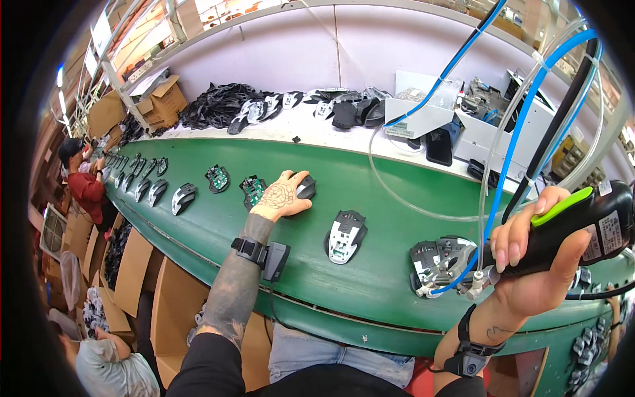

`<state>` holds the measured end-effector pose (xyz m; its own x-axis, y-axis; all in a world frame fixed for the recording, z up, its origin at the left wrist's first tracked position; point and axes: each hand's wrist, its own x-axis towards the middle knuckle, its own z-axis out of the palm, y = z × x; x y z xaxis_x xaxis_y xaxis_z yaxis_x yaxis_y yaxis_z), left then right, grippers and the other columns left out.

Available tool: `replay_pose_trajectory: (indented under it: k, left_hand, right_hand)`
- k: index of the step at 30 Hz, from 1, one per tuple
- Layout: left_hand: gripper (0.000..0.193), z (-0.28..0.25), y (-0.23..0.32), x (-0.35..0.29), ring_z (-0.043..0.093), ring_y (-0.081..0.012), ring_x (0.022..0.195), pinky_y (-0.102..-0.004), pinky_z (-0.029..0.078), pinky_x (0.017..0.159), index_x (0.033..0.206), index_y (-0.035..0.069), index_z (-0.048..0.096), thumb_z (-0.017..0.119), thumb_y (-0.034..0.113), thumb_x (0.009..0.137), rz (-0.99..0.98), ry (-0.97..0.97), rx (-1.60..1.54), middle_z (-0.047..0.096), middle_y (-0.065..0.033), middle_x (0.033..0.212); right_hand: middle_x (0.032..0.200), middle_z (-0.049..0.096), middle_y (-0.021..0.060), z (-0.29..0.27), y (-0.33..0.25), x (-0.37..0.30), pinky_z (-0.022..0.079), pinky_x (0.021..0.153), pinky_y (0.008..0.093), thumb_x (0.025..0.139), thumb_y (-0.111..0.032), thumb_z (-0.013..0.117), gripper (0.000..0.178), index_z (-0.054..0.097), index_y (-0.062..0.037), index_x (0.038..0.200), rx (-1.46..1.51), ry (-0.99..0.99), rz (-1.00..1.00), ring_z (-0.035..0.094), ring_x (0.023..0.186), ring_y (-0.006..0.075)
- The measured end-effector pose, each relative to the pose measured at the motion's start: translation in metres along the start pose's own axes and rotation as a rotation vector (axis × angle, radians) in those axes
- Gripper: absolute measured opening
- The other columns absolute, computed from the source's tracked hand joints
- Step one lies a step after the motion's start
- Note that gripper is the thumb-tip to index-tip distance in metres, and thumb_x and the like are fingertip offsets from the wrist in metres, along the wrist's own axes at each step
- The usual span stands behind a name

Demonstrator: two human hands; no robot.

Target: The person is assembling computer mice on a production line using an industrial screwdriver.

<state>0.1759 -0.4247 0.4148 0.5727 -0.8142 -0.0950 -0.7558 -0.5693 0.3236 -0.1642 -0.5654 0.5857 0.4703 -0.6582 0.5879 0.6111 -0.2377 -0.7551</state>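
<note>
1. Right hand (536,264) was clenched around a black powered screwdriver with a green trigger lever (582,228), held at the right end of the view above the belt; left hand (281,196) lay flat, fingers closed over a dark computer mouse (305,187) resting on the belt
2. Green conveyor belt (370,198) curved across the whole view from upper left to lower right and carried every part named below
3. White shelf (317,129) ran behind the belt, with a heap of black mouse shells (218,106) piled on its left part
4. Blue and clear hoses (529,112) hung from above down to the screwdriver's nose
5. An open mouse base with a white inside (346,235) lay just right of the held mouse, apart from it
6. A grey opened mouse assembly (440,261) sat on the belt beside the screwdriver's tip
7. Two green circuit boards (251,190) lay just left of the left hand, and further left a row of mouse shells (159,190) followed along the belt
8. A person in a red top (84,185) stood at the far left end of the belt
</note>
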Motion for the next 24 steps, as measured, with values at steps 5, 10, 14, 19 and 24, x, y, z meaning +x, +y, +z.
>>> replay_pose_trajectory:
  k: [5,10,14,19,24]
  left_hand:
    - [0.076,0.019,-0.021,0.003,0.040,-0.0351,0.120,-0.0365,0.036,0.100,0.131,0.002,0.037,0.065,0.030,0.066,0.108,0.128,-0.112,0.040,-0.0221,0.129]
    - [0.074,0.013,-0.007,0.006,0.041,-0.0345,0.119,-0.0358,0.035,0.100,0.128,-0.003,0.039,0.067,0.035,0.070,0.146,0.066,-0.114,0.042,-0.0222,0.127]
    - [0.072,0.031,-0.013,0.005,0.043,-0.0344,0.117,-0.0366,0.036,0.099,0.125,-0.002,0.042,0.066,0.040,0.072,0.166,0.102,-0.070,0.042,-0.0218,0.127]
    - [0.068,0.035,-0.003,0.000,0.041,-0.0325,0.119,-0.0386,0.035,0.100,0.122,-0.001,0.046,0.063,0.046,0.076,0.112,0.240,-0.027,0.042,-0.0205,0.128]
    - [0.041,0.008,-0.062,-0.011,0.041,-0.0311,0.121,-0.0386,0.033,0.100,0.117,0.002,0.050,0.058,0.027,0.085,0.252,0.538,-0.309,0.044,-0.0187,0.128]
  right_hand:
    - [0.054,0.043,0.0015,0.003,-0.001,-0.002,0.034,0.043,0.0204,0.087,-0.054,0.047,0.052,0.037,-0.0035,0.094,-0.032,0.048,-0.006,0.042,0.041,0.0103]
    - [0.054,0.043,0.0009,-0.002,0.004,0.002,0.034,0.043,0.0202,0.087,-0.055,0.047,0.053,0.037,-0.0038,0.094,-0.065,0.021,-0.008,0.042,0.040,0.0100]
    - [0.054,0.043,0.0009,0.003,0.006,0.005,0.035,0.044,0.0212,0.087,-0.054,0.047,0.053,0.037,-0.0032,0.095,-0.029,-0.018,0.014,0.042,0.040,0.0105]
    - [0.060,0.044,0.0053,0.011,0.004,0.002,0.037,0.042,0.0220,0.083,-0.053,0.055,0.058,0.035,0.0001,0.097,0.034,0.020,0.054,0.041,0.044,0.0122]
    - [0.057,0.043,0.0044,0.003,0.008,-0.005,0.034,0.041,0.0202,0.089,-0.047,0.048,0.047,0.035,-0.0020,0.096,0.072,0.013,0.005,0.039,0.043,0.0105]
